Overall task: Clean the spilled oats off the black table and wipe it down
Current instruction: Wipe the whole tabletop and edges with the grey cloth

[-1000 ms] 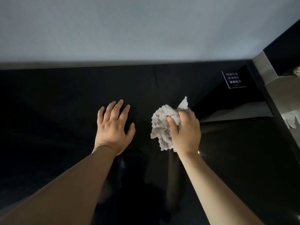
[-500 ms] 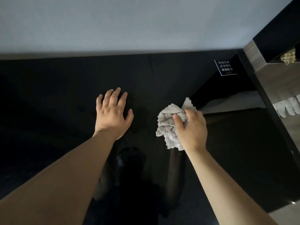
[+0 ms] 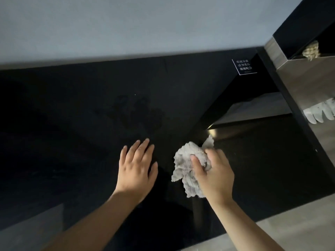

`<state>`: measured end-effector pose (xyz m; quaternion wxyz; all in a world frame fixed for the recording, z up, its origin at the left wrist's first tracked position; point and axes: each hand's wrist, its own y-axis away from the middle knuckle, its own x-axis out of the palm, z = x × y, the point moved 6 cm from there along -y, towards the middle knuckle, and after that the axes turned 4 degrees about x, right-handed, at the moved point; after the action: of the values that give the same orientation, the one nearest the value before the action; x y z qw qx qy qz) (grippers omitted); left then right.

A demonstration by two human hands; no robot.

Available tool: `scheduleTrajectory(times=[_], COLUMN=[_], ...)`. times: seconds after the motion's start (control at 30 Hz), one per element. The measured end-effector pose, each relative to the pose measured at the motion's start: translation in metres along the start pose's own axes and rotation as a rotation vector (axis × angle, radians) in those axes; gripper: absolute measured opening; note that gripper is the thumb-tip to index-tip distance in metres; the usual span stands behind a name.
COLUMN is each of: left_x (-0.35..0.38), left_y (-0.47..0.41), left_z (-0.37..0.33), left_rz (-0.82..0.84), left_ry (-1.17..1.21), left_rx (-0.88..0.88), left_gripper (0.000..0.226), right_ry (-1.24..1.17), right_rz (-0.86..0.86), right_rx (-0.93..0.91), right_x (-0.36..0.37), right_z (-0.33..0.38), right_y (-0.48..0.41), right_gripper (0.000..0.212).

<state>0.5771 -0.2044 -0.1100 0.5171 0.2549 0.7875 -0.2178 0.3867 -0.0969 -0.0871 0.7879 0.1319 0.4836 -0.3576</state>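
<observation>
Gripping a crumpled grey-white wad (image 3: 186, 165), my right hand (image 3: 215, 176) sits lower centre-right in the head view.

Head view, itemised:
- Right hand: thumb laid across the top of the wad, other fingers curled round its right side. The hold is closed and firm. One loose corner of the wad sticks up above the knuckles.
- Wad: down on the black table (image 3: 63, 142), its lower edge meeting its own reflection in the glossy top.
- Left hand (image 3: 136, 169): just left of the wad and apart from it. The palm faces down and the fingers are straight and slightly spread, holding nothing. I cannot tell whether it touches the top.
- Black table: fills the middle band of the frame. Its near edge runs along the bottom.
- Smear (image 3: 137, 113): a faint dull patch on the tabletop above my left hand.
- Speck (image 3: 135, 94): one tiny pale dot above the smear, too small to identify.
- Sign card (image 3: 243, 67): small and black with white lettering, upper right on the table.
- Wall (image 3: 145, 24): pale, across the top of the frame.
- Steel unit (image 3: 308, 82): right edge of the frame.
- Floor (image 3: 290, 230): grey, lower right.
</observation>
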Motion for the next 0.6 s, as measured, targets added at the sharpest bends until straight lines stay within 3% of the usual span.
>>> scheduleTrajectory(times=[0.13, 0.27, 0.53, 0.6], left_x=[0.014, 0.026, 0.024, 0.025], left_y=[0.035, 0.044, 0.048, 0.049], left_z=[-0.01, -0.012, -0.015, -0.015], left_rz=[0.033, 0.052, 0.06, 0.048], left_ry=[-0.011, -0.061, -0.097, -0.099], left_rx=[-0.017, 0.005, -0.018, -0.021], left_gripper=[0.051, 0.052, 0.054, 0.054], right_ry=[0.085, 0.19, 0.088, 0.039], right_rz=[-0.021, -0.033, 0.155, 0.136], right_rx=[0.018, -0.062, -0.068, -0.115], right_x=[0.013, 0.016, -0.019, -0.026], right_z=[0.001, -0.007, -0.03, -0.031], right_y=[-0.026, 0.003, 0.09, 0.087], right_gripper=[0.033, 0.027, 0.031, 0.029])
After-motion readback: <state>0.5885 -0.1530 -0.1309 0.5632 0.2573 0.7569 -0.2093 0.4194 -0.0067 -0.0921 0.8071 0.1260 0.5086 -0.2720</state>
